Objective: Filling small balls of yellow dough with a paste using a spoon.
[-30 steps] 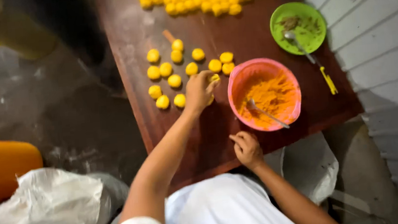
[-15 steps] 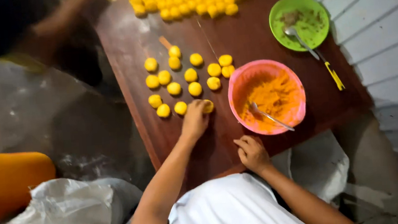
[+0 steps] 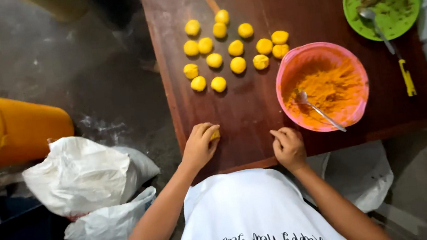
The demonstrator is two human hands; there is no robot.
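Item: yellow dough ball [image 3: 215, 134], small, rounded, mostly hidden | Location: near edge of dark wooden table [image 3: 254, 111] | Left hand [image 3: 199, 146]: fingers curled, gripping it | Right hand [image 3: 289, 148]: loosely fisted, holding nothing visible | Nearby: pink bowl [image 3: 291, 67] of orange paste with spoon [image 3: 315, 107]

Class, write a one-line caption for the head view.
Left hand holds a yellow dough ball near a pink bowl.

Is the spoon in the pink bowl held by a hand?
No: the spoon rests alone in the pink bowl; the right hand lies on the table.
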